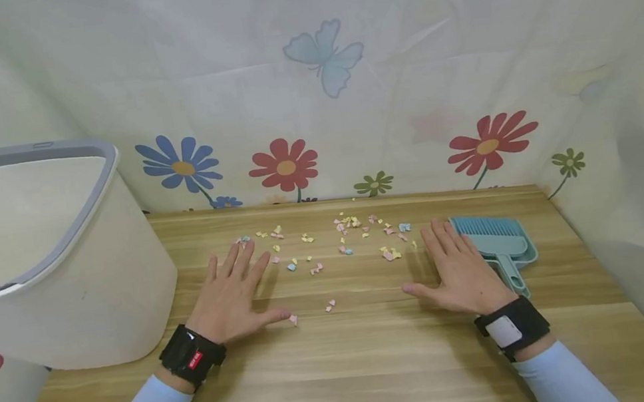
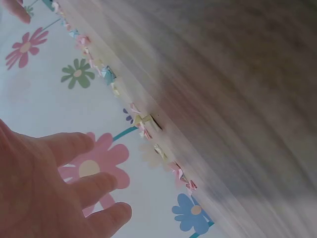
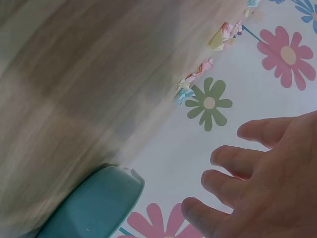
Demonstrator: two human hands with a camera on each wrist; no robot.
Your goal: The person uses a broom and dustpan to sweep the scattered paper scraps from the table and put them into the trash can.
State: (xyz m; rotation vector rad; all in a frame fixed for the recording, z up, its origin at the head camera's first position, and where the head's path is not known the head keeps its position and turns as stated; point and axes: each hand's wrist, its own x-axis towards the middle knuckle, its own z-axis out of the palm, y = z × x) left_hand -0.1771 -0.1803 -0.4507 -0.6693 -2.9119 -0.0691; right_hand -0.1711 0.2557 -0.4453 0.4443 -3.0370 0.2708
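Observation:
Small scraps of pink, yellow and blue paper (image 1: 349, 222) lie scattered over the wooden table (image 1: 343, 373), mostly toward its back. My left hand (image 1: 234, 299) is spread palm down at the left of the scraps, its thumb close to a pink one. On the right, my right hand (image 1: 463, 271) is likewise spread and holds nothing. Beside it lies a teal dustpan (image 1: 528, 255) with a small hand brush (image 1: 499, 245) nested in it; the hand hides part of their left side. In the right wrist view, a rounded teal end (image 3: 94, 203) shows below the fingers.
A tall white bin (image 1: 108, 274) with a grey rim stands at the left of the table, its top uncovered. Behind the table hangs a pale curtain (image 1: 212, 94) printed with flowers and a butterfly. Similar cloth runs along the right side.

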